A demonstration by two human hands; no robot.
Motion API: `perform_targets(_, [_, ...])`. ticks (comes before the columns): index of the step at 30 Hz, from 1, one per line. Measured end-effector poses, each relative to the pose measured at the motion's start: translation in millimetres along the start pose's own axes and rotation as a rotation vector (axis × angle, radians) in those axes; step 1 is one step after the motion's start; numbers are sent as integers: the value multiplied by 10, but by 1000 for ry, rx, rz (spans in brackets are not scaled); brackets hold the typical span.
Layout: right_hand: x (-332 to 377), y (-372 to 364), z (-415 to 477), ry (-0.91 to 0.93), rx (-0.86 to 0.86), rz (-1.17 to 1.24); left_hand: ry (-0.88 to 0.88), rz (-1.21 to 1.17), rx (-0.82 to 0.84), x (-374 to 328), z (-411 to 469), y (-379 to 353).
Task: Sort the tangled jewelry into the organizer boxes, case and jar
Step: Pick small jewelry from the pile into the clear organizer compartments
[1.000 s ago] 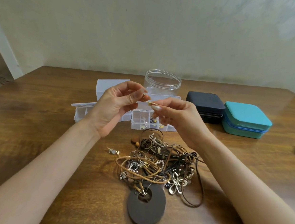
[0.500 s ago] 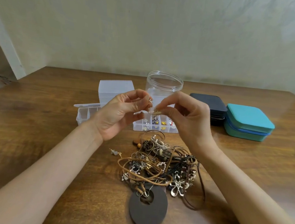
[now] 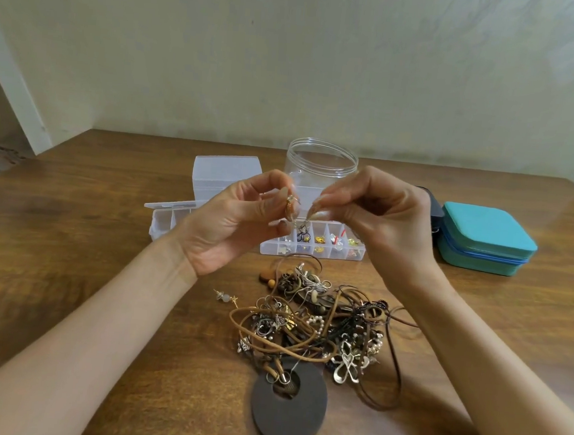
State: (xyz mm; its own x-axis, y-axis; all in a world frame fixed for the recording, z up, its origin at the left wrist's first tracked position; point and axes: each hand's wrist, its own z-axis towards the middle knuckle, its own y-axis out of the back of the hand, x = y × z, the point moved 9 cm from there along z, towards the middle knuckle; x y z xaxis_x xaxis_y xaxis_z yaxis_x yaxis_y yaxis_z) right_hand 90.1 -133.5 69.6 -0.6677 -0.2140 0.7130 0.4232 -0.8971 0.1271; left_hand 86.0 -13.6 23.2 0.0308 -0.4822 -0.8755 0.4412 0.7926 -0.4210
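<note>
Above the wooden surface, the left hand pinches a small gold piece and the right hand a thin bit too tiny to identify, partly hiding the clear plastic organizer beyond the knotted heap of cords and charms.
</note>
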Motion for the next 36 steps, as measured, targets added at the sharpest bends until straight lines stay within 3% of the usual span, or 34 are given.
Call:
perform_targets(6, [8, -103, -9, -31, 90, 92, -18, 15, 58, -22, -10, -96])
perform_targets(16, [-21, -43, -3, -61, 29, 108, 27, 4, 5, 106, 11, -81])
perform_targets(20, [-89, -35, 3, -110, 9, 10, 38, 1, -57, 132, 22, -21])
perform_targets(28, [-283, -13, -38, -249, -59, 37, 62, -31, -154, 173, 22, 66])
perform_targets(36, [-349, -2, -91, -426, -113, 78, -61, 97, -331, 55, 12, 143])
